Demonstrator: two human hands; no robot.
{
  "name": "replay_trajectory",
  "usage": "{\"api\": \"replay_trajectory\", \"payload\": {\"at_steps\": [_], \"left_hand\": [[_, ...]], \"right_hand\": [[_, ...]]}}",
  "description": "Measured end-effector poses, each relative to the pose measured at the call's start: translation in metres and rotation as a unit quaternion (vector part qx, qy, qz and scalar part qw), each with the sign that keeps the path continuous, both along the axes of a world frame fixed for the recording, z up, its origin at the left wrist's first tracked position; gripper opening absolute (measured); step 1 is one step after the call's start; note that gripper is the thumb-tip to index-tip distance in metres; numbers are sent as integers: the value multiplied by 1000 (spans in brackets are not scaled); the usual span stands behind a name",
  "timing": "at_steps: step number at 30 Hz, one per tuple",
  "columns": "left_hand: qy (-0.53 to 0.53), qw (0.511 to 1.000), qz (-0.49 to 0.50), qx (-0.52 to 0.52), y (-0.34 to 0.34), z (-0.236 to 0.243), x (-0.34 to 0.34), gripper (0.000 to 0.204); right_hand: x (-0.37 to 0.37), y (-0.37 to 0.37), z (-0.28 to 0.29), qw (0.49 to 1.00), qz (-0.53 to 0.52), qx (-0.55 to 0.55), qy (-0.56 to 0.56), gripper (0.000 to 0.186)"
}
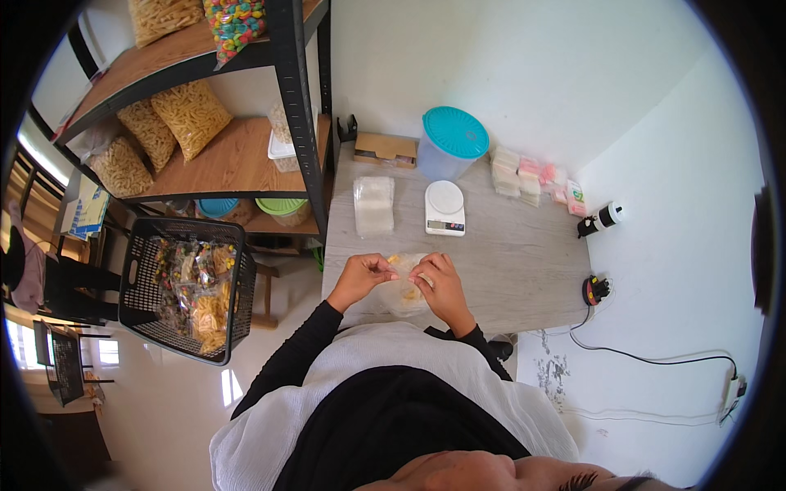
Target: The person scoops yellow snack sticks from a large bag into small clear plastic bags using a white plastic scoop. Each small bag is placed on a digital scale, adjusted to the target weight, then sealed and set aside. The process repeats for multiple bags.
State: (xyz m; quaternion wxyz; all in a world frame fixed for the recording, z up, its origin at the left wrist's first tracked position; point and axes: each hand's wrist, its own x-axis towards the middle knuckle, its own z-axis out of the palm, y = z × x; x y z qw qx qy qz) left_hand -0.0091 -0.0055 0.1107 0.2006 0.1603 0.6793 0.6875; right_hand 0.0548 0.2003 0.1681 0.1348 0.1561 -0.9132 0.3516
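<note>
A clear plastic bag with some yellowish pieces in it is at the near edge of the table, in front of my body. My left hand pinches the bag's top edge on the left, thumb against fingers. On the right, my right hand pinches the same edge, partly covering the bag. Just beyond my hands stands a white kitchen scale with a round platform and nothing on it. To its left lies a stack of clear plastic bags.
Behind the scale stands a tub with a turquoise lid, beside a brown cardboard box. Packs of small bags lie farther right. A black basket of filled packets is at left, below a shelf of snack bags. Another person is far left.
</note>
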Motion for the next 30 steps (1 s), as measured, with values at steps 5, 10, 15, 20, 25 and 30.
{"api": "replay_trajectory", "payload": {"at_steps": [5,10,15,20,25,30], "left_hand": [[62,996,31,-61,2,-4,-2,18],[74,994,43,-61,-1,-7,-6,24],[72,996,9,-56,-6,-12,-11,29],[-47,982,-184,-5,-20,-4,-22,53],[-153,937,-310,58,-28,-12,-30,85],[-175,907,-369,100,-21,-24,-23,93]], "right_hand": [[-4,2,-1,999,33,20,-14,7],[-3,3,-1,998,41,16,-38,7],[-3,3,-1,996,65,14,-63,7],[-1,5,-3,988,117,-4,-103,10],[2,-6,7,980,157,-12,-122,12],[0,-11,13,972,218,-42,-79,18]]}}
